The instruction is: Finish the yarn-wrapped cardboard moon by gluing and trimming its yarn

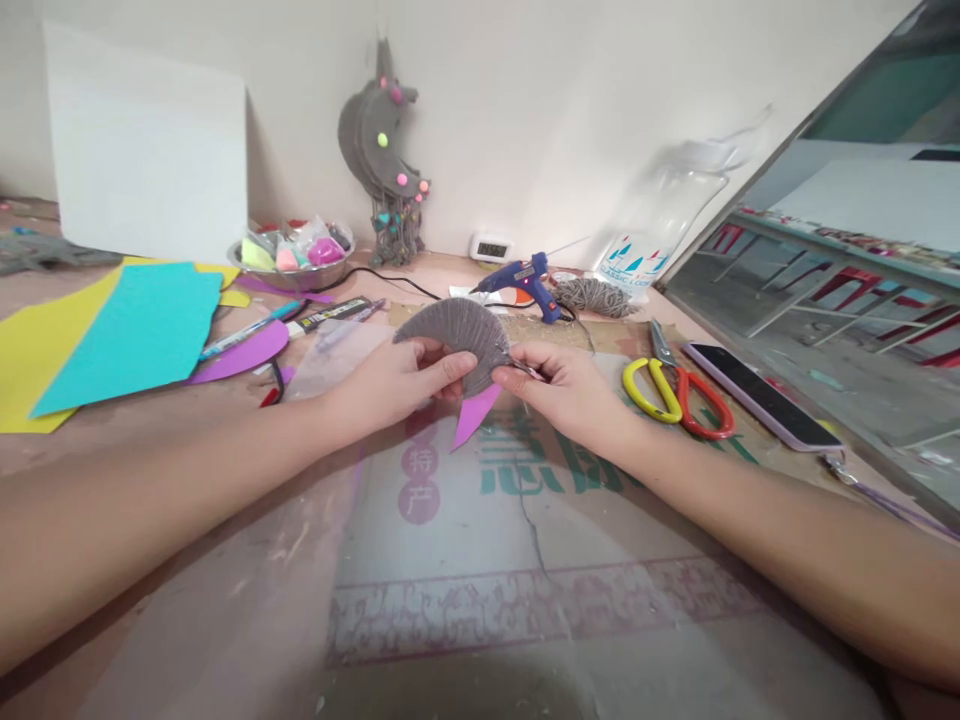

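Note:
A crescent shape wrapped in grey yarn [457, 330] is held up above the plastic-covered table. Its lower tip is bare purple card [475, 418]. My left hand [405, 380] grips the crescent from the left, thumb across its front and fingers behind. At the crescent's right edge, my right hand [570, 390] is closed in a pinch on the grey yarn, touching the wrapped edge. The strand itself is mostly hidden by the fingers. A thin loose strand [534, 520] trails down over the plastic sheet below.
Scissors [675, 390] and a phone [765, 395] lie at right. Behind are a blue glue gun [521, 282], a yarn bundle [594, 296], a small clock [492, 247] and a clear jug [652, 220]. Coloured sheets [124, 335] and a metal bowl [292, 270] stand left. A decorated grey moon [382, 140] hangs behind.

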`<state>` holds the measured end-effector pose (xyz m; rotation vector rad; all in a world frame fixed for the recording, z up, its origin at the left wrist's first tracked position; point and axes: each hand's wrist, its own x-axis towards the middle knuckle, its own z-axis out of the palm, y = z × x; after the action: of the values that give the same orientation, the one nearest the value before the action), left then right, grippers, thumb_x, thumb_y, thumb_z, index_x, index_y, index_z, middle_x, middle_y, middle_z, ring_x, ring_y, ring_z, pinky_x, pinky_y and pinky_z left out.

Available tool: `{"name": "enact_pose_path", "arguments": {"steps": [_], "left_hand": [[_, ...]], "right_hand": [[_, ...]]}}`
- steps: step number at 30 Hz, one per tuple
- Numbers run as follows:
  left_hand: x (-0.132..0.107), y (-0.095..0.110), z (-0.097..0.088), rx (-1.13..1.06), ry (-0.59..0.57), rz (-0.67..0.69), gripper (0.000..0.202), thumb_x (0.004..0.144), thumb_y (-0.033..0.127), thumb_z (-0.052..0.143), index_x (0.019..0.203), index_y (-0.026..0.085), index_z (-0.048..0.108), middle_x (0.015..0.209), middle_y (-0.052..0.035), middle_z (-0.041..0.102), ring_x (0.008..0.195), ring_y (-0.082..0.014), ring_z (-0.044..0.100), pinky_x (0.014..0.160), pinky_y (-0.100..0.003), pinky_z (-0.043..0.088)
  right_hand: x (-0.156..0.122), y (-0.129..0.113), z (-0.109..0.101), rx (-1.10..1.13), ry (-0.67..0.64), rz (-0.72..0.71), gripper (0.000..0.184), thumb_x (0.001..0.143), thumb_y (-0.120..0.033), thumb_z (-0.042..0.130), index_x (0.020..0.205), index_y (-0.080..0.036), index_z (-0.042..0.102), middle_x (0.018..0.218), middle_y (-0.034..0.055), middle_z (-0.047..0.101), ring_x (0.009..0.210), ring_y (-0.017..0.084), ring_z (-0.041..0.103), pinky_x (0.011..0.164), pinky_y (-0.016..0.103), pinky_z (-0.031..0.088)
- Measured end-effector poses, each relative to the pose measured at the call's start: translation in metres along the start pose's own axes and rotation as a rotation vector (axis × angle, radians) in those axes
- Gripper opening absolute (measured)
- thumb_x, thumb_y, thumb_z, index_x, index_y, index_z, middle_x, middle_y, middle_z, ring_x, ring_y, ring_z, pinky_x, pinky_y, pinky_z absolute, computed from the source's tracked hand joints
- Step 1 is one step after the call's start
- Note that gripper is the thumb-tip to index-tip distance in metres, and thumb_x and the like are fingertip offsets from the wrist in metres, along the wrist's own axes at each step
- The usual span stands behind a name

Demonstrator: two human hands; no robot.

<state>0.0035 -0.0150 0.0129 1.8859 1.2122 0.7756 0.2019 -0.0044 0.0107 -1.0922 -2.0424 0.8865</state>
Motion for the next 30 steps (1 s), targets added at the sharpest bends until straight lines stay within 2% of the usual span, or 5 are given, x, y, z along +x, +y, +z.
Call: {"name": "enact_pose_path", "arguments": {"steps": [6, 11, 16, 25, 30], "left_hand": [[0.003, -0.001, 0.002, 0.128, -0.13, 0.2, 0.028, 0.081, 0.037, 0.048, 0.066, 0.016, 0.057, 0.063, 0.0025, 0.052, 0.059, -0.0091, 0.047, 0.053, -0.021, 0.035], [0.001, -0.001, 0.003, 0.068, -0.055, 0.216, 0.024, 0.082, 0.031, 0.045, 0.068, 0.015, 0.058, 0.063, 0.0026, 0.051, 0.059, -0.0088, 0.044, 0.054, -0.021, 0.034], [0.001, 0.002, 0.002, 0.003, -0.025, 0.132, 0.021, 0.08, 0.032, 0.049, 0.076, 0.017, 0.062, 0.067, 0.0025, 0.056, 0.061, -0.0093, 0.047, 0.055, -0.021, 0.036], [0.002, -0.001, 0.003, -0.001, 0.014, 0.047, 0.021, 0.077, 0.037, 0.053, 0.071, 0.018, 0.06, 0.065, 0.0022, 0.057, 0.055, -0.0092, 0.049, 0.05, -0.021, 0.037], [0.002, -0.004, 0.003, -0.002, 0.092, 0.061, 0.022, 0.081, 0.038, 0.049, 0.074, 0.018, 0.055, 0.066, 0.0022, 0.057, 0.056, -0.0095, 0.05, 0.053, -0.021, 0.038]], "right_hand": [[0.001, 0.001, -0.001, 0.118, 0.1, -0.002, 0.018, 0.077, -0.034, 0.057, 0.072, -0.016, 0.056, 0.063, -0.0033, 0.045, 0.058, 0.009, 0.038, 0.056, 0.024, 0.03], [0.002, 0.006, -0.002, 0.067, 0.133, -0.026, 0.024, 0.079, -0.035, 0.055, 0.065, -0.017, 0.05, 0.059, -0.0046, 0.034, 0.055, 0.008, 0.029, 0.051, 0.023, 0.024], [0.001, 0.01, -0.003, 0.067, 0.112, -0.051, 0.022, 0.081, -0.036, 0.054, 0.072, -0.016, 0.054, 0.064, -0.0034, 0.04, 0.058, 0.008, 0.034, 0.054, 0.023, 0.027], [0.0, 0.007, 0.0, 0.085, 0.138, -0.054, 0.02, 0.08, -0.035, 0.056, 0.071, -0.018, 0.049, 0.062, -0.0041, 0.037, 0.056, 0.008, 0.033, 0.051, 0.023, 0.027], [-0.002, 0.003, -0.001, 0.007, 0.286, -0.075, 0.026, 0.08, -0.031, 0.055, 0.065, -0.019, 0.038, 0.058, -0.0062, 0.026, 0.052, 0.007, 0.024, 0.048, 0.023, 0.022]]}}
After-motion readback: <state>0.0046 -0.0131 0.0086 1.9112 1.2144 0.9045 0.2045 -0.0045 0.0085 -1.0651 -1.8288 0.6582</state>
